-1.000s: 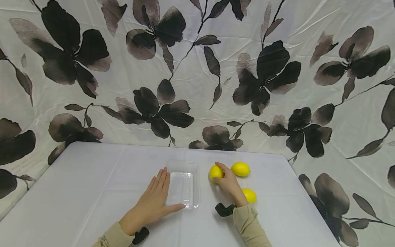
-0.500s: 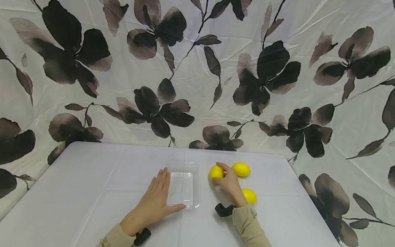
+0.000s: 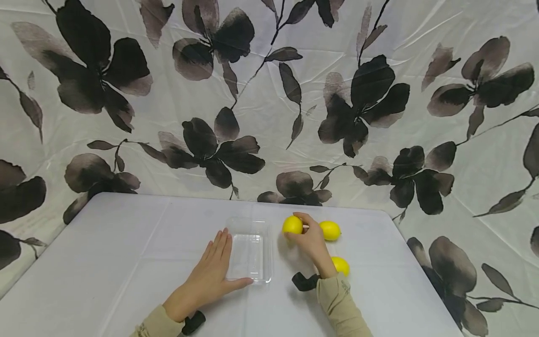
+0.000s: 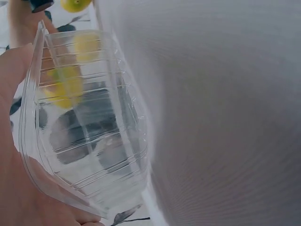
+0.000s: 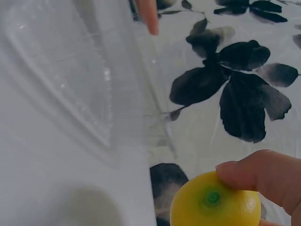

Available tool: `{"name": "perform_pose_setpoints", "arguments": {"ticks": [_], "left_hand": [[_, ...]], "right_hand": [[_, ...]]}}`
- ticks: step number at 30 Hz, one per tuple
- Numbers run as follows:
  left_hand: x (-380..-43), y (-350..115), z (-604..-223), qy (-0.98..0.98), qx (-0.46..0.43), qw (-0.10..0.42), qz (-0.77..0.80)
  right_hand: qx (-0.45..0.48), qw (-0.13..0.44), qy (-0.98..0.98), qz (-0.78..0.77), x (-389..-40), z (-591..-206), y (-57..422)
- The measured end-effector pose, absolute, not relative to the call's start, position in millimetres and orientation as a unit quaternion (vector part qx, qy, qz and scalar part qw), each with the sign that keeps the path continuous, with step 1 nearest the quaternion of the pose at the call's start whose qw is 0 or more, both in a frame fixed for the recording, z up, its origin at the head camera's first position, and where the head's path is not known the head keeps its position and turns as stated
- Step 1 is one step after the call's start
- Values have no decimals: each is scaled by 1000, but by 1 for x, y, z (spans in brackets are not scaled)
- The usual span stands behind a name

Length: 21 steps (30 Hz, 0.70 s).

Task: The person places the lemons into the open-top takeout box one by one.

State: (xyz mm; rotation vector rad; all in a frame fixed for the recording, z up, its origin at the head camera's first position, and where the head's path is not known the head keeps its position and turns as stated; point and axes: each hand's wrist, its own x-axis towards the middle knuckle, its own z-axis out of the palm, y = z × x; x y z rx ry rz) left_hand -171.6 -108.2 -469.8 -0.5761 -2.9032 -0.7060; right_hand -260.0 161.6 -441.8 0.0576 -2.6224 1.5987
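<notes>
My right hand (image 3: 311, 241) pinches a yellow lemon (image 3: 292, 225) between thumb and fingers, a little above the white table. The right wrist view shows the thumb pressed on the lemon (image 5: 214, 200) beside its green stem end. Fingers straight and thumb spread, my left hand (image 3: 208, 276) lies along the left side and near corner of a clear plastic box (image 3: 267, 252). In the left wrist view the ribbed wall of the box (image 4: 94, 136) stands beside the palm, and lemons show through it.
Two more lemons lie on the right of the table, one lemon (image 3: 330, 230) behind my right hand and another lemon (image 3: 341, 266) partly hidden by the right wrist. A floral cloth (image 3: 294, 117) hangs behind the white table (image 3: 105, 252).
My right hand has raised the lemon off the table and shifted it slightly left and away. The left hand has stayed in place against the box.
</notes>
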Motion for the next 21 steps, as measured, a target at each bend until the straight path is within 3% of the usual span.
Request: {"name": "perform_pose_setpoints", "arguments": {"ticks": [11, 21], "left_hand": [[-171, -108, -472, -952, -191, 60, -230], [-173, -108, -471, -954, -190, 54, -226]], "right_hand": [[24, 49, -842, 537, -260, -420, 147], [50, 23, -845, 532, -259, -408, 119]]}}
